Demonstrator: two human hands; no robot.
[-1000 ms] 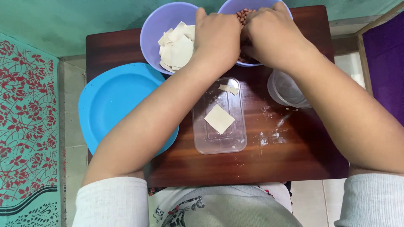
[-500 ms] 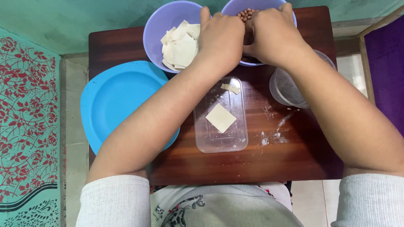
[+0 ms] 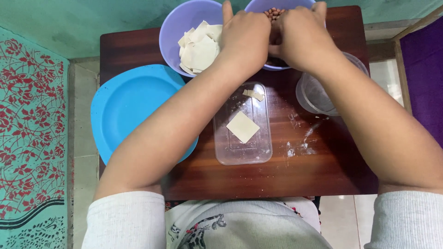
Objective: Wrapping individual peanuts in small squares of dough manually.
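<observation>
Both hands meet at the top centre of the frame, over the rim of a lilac bowl of brown nuts [image 3: 275,13]. Seen from behind, the left hand [image 3: 244,39] is curled into a loose fist with its knuckles up, and the right hand [image 3: 302,39] is curled the same way, pressed against it. Their fingertips are hidden between the two hands, so I cannot tell whether either one grips anything.

Just left of the hands, a second lilac bowl [image 3: 173,39] holds a loose stack of pale square wrappers [image 3: 199,50]; the left wrist passes over its right edge. Below the hands, in the middle of the frame, a clear rectangular plastic lid [image 3: 242,124] lies flat on the dark wooden table [image 3: 323,166]. One square wrapper [image 3: 242,127] rests on it, turned like a diamond, and a smaller scrap [image 3: 254,94] lies near its upper end. A clear plastic container [image 3: 316,94] stands at the right, partly covered by the right forearm. White floury smears [image 3: 300,138] mark the wood between the lid and that container. A bright blue plate [image 3: 129,108] sits at the left, under the left forearm and overhanging the table's edge.
</observation>
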